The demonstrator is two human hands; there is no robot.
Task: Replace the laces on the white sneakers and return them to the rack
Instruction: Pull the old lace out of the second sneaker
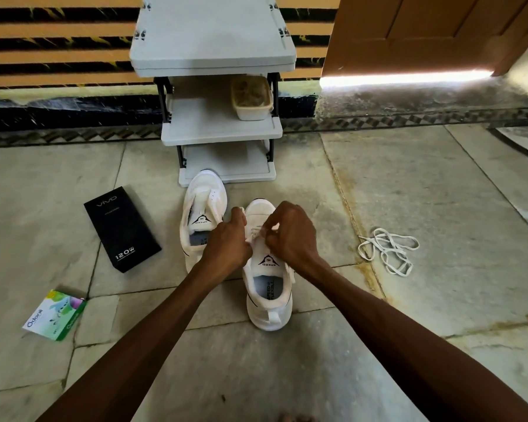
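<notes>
In the head camera's view, both forearms reach from the bottom edge to the middle of the frame. There, the right sneaker (pixel 269 303) stands on the stone floor (pixel 409 345) with its heel toward the camera. The left hand (pixel 229 240) is curled against the sneaker's left side, and a white lace end shows above its knuckles. The right hand (pixel 290 236) has its fingers bent and pinches the lace (pixel 254 234) over the tongue.

The left sneaker (pixel 201 205) stands just beside it, up and to the left, with its toe at the foot of the grey rack (pixel 220 129). A beige tub (pixel 252 100) sits on the rack's middle shelf.

A loose lace (pixel 387 251) lies in coils at right of centre, well apart from the shoes. A black box (pixel 122 229) lies left of the sneakers, a green packet (pixel 55 315) at lower left and a brown door (pixel 424 32) at upper right.
</notes>
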